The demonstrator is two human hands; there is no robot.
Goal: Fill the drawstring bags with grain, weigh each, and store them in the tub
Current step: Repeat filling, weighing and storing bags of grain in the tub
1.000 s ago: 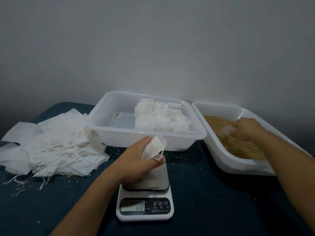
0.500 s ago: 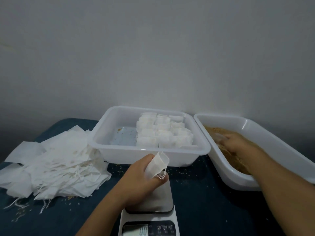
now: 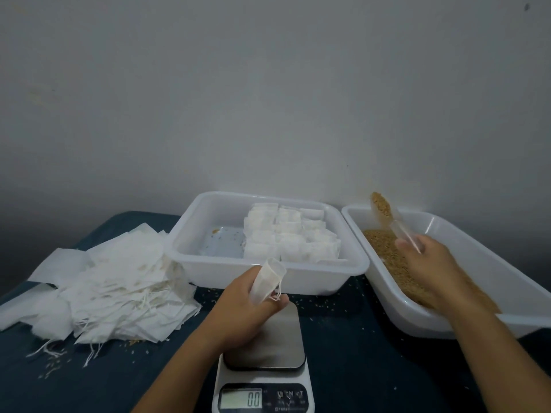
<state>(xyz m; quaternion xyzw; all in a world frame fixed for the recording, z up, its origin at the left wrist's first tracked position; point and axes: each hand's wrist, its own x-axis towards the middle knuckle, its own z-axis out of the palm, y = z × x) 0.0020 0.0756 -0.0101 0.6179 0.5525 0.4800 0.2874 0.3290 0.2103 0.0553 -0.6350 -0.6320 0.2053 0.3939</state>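
White Bag Held Open, Scoop Loaded With Grain

White drawstring bag [image 3: 266, 278]: gripped in the left hand [image 3: 249, 311], mouth open and tilted up toward the right, cords hanging at the thumb. The hand is positioned over the steel platform of the scale [image 3: 268, 350]; the display reads 0.0.

Right hand [image 3: 429, 269]: fingers wrapped round the handle of a clear scoop [image 3: 387, 216]. The scoop is raised above the grain tray [image 3: 492, 263], bowl uppermost and heaped with grain [image 3: 381, 242].

Storage tub [image 3: 208, 257]: located behind the scale, beside the grain tray. Filled bags [image 3: 292, 234] are packed in rows in its right portion.

Empty bags [image 3: 119, 281]: loose pile at left on the dark tabletop [image 3: 372, 368]. Stray grains lie scattered around the scale and the pile.
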